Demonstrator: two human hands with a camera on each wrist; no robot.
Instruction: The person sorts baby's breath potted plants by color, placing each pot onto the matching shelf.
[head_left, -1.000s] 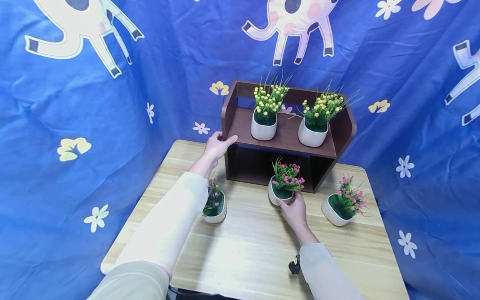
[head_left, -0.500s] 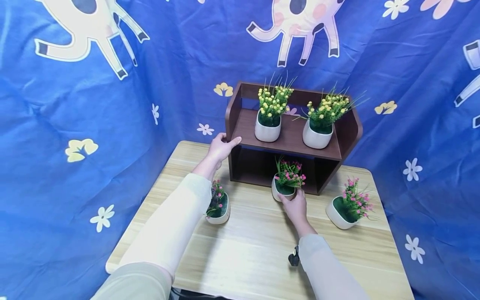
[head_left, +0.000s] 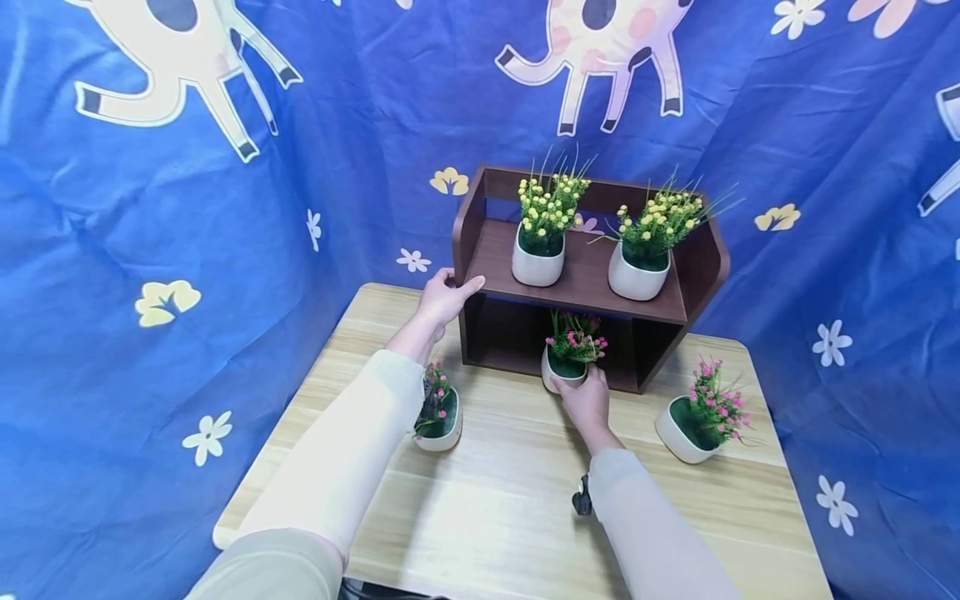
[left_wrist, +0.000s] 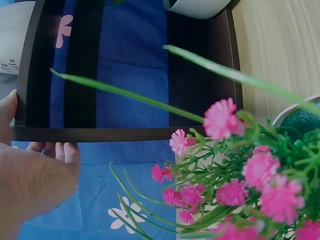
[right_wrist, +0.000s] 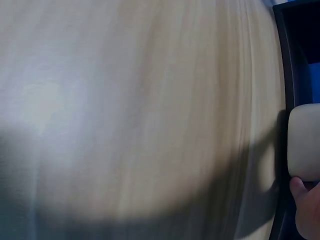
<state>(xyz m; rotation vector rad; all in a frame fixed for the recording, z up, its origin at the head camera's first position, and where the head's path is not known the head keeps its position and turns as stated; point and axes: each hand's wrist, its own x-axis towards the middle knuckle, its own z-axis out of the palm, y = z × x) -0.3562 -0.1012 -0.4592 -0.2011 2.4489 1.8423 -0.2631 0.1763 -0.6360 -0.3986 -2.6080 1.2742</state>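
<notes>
My left hand [head_left: 441,302] grips the left side of a dark brown two-tier shelf [head_left: 491,254]; its thumb lies at the upper board's front edge. With thumb and fingers, my right hand [head_left: 587,403] holds a white pot of pink flowers [head_left: 555,377] at the opening of the lower compartment. The right wrist view shows the thumb against that white pot [right_wrist: 305,142], over the shelf's front edge. Two white pots with yellow flowers, one left [head_left: 537,265] and one right [head_left: 637,279], stand on the upper board.
Another pink-flowered pot [head_left: 682,433] stands on the wooden table [head_left: 495,508] to the right. A further pink-flowered pot [head_left: 441,432] is partly hidden by my left forearm. A blue patterned curtain [head_left: 360,167] surrounds the table's back and sides.
My right hand has moved forward with the pink-flowered pot, which is now further into the lower compartment's opening. My left hand keeps its grip on the shelf. The head view has shifted slightly.
</notes>
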